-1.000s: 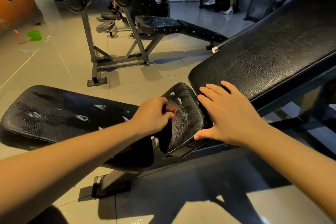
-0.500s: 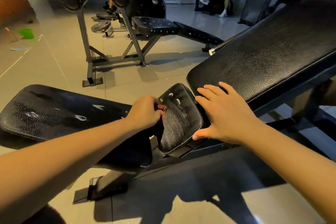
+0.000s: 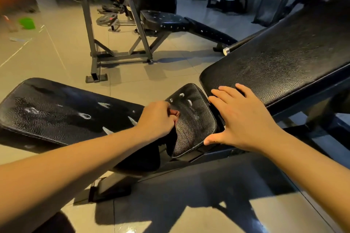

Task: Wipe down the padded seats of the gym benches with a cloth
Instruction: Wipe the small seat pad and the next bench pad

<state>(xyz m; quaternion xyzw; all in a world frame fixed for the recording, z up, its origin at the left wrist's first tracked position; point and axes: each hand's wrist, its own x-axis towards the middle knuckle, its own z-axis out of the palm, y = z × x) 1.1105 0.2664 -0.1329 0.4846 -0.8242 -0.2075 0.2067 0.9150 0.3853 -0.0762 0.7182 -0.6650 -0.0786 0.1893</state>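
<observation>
Fingers of the left hand [image 3: 157, 119] curl round what seems a dark cloth [image 3: 171, 139] hanging just below them at the edge of the small seat pad [image 3: 197, 123], so the person should sweep it firmly toward the spread, flat fingers of the right hand [image 3: 244, 119] bracing the backrest [image 3: 284, 62], catching the white smears [image 3: 190, 102] just beyond the knuckles.

The small seat pad [image 3: 195, 119] is black with a fine pebbled grain, marked by white streaks and dabs. At its left edge the cloth [image 3: 171, 142] looks near-black. Left of it, the long pad [image 3: 56, 111] is the same grained black, with white smears and ring-shaped marks. Right of it, the inclined back pad [image 3: 284, 56] is black and pebbled. Around it the floor tiles [image 3: 56, 58] are tan with pale joints. Behind it, a studded pad [image 3: 164, 20] is black with pale dots, on a grey frame [image 3: 89, 30]. Far to its left lies a bright green object [image 3: 27, 23].
</observation>
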